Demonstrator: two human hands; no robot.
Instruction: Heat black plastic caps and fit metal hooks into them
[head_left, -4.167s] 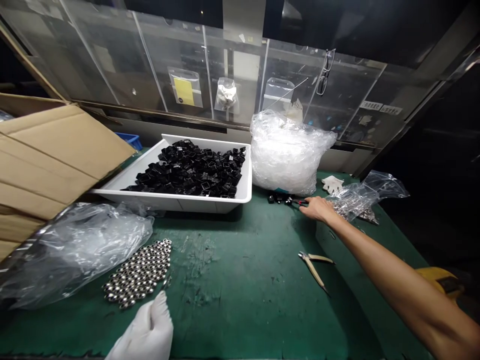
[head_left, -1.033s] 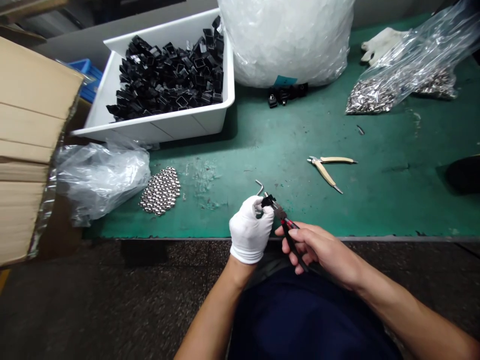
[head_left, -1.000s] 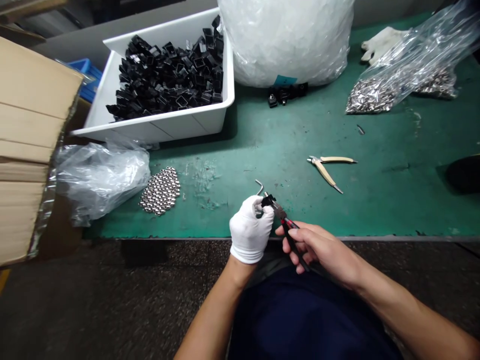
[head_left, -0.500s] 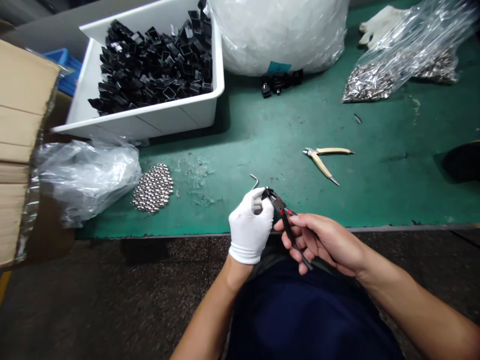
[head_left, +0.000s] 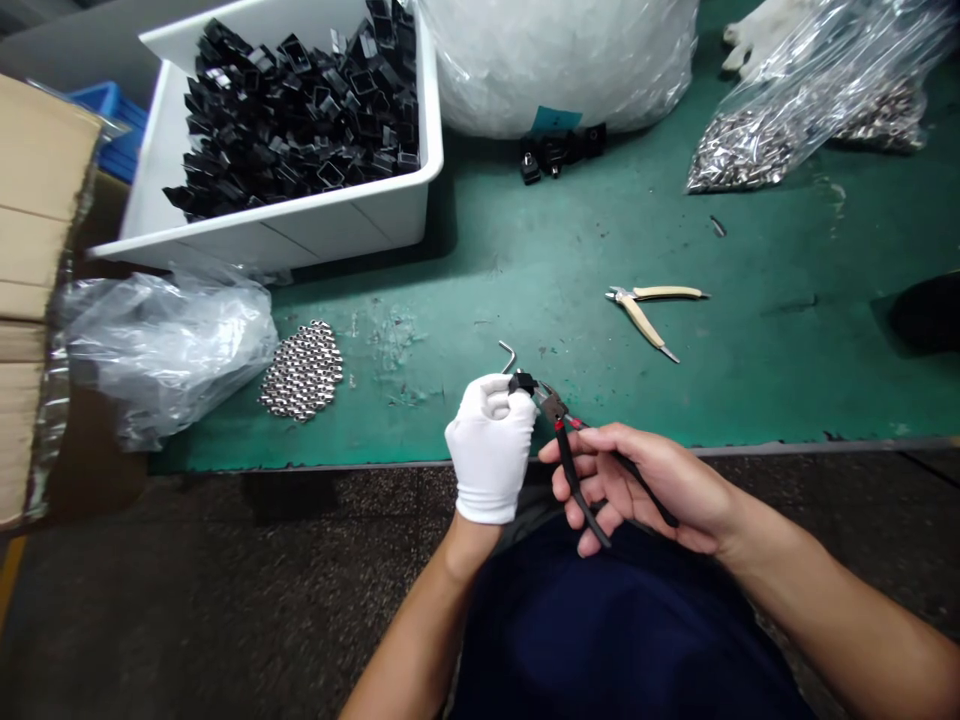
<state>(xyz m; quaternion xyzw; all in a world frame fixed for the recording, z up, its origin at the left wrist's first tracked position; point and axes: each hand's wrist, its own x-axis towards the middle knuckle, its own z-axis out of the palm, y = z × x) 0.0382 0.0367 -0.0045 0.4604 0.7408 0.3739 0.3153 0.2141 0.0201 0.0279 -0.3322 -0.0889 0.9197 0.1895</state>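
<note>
My left hand (head_left: 490, 444), in a white glove, is closed around a small black part (head_left: 520, 382) at the front edge of the green mat. My bare right hand (head_left: 645, 484) grips black-and-red pliers (head_left: 564, 440), handles spread, whose jaws reach the black part. A bent metal hook (head_left: 508, 352) lies on the mat just beyond my left hand. A patch of small silvery caps (head_left: 301, 369) lies to the left.
A white tub (head_left: 300, 225) of black square parts stands at the back left beside a big clear bag (head_left: 562, 55). Cream-handled pliers (head_left: 646, 311) lie mid-mat. A bag of metal pieces (head_left: 780, 140) is back right, a crumpled plastic bag (head_left: 161, 340) and a cardboard box (head_left: 30, 260) left.
Earlier my right hand fetched the pliers from the far side of the mat. In the last second the plier handles have spread wider and the view has tipped down slightly.
</note>
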